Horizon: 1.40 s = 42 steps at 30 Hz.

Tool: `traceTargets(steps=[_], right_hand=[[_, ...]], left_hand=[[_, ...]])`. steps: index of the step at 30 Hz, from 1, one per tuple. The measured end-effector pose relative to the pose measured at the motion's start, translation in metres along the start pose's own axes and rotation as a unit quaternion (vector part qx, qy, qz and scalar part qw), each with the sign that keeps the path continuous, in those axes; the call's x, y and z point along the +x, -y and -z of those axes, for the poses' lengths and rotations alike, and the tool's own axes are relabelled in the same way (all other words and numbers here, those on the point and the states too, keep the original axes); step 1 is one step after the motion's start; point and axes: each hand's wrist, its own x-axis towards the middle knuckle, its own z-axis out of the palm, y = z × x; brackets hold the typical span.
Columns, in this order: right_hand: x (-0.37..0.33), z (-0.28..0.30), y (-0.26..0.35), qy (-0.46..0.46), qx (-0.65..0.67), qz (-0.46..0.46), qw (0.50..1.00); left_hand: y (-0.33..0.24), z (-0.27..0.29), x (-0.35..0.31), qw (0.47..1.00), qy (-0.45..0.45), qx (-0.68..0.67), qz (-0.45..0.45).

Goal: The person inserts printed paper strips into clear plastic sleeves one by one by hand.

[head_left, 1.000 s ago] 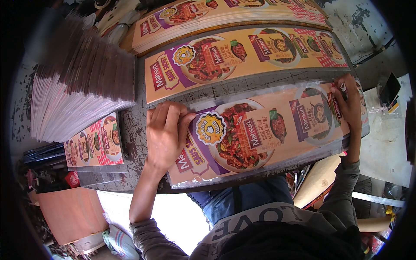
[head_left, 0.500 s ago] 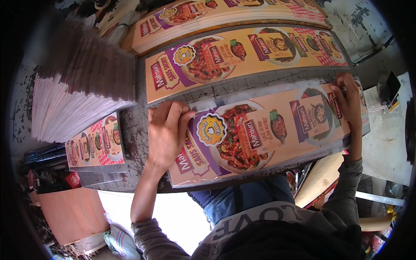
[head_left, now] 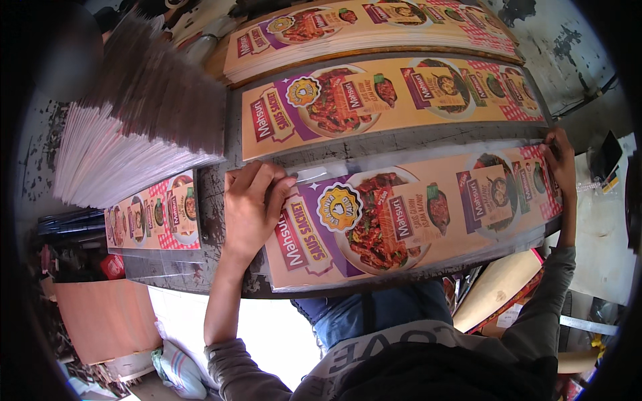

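Note:
A long printed card strip with pictures of food lies at the near edge of the table, inside what looks like a clear plastic sleeve. My left hand pinches the sleeve's top left corner between thumb and fingers. At the top right corner, my right hand has its fingers bent over the edge; its fingertips are partly hidden. Clear film sticks out past the card along its upper and lower edges. Just beyond it lies a similar printed strip, flat and untouched.
A thick stack of printed strips sits at the back. On the left rises a tall fanned pile of plastic-edged sheets, above another printed strip. The dark, scratched table ends close to my body. A wooden board stands lower left.
My right hand has slid outward along the strip to its right end, uncovering more of the print. My left hand keeps its hold on the left corner. The whole view has shifted slightly.

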Motion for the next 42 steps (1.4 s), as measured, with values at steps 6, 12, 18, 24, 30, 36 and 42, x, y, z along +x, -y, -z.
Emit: traceTargets(steps=[6, 12, 18, 24, 30, 36, 42], right_hand=[[0.003, -0.003, -0.004, -0.006, -0.02, -0.004, 1.0], [0.005, -0.005, -0.004, -0.015, -0.036, 0.013, 0.999], [0.004, -0.002, -0.008, -0.006, -0.062, -0.008, 0.998], [-0.004, -0.016, 0.015, -0.014, -0.23, -0.047, 0.972], [-0.034, -0.069, 0.165, 0.127, -0.137, 0.07, 0.98], [-0.055, -0.136, 0.303, 0.219, 0.024, 0.266, 0.938], [-0.054, -0.157, 0.319, 0.193, 0.063, 0.273, 0.941]], left_hand=[[0.0, 0.0, -0.002, 0.999, 0.02, -0.006, 0.027], [-0.002, 0.0, 0.001, 0.999, 0.024, -0.006, 0.027], [-0.003, -0.001, 0.003, 0.999, 0.027, -0.008, 0.032], [0.0, -0.002, 0.001, 0.998, 0.037, -0.016, 0.044], [-0.001, -0.004, 0.002, 0.998, 0.04, -0.021, 0.048], [-0.001, -0.002, 0.001, 0.995, 0.05, -0.047, 0.069], [-0.001, -0.005, 0.001, 1.0, 0.02, 0.005, 0.02]])
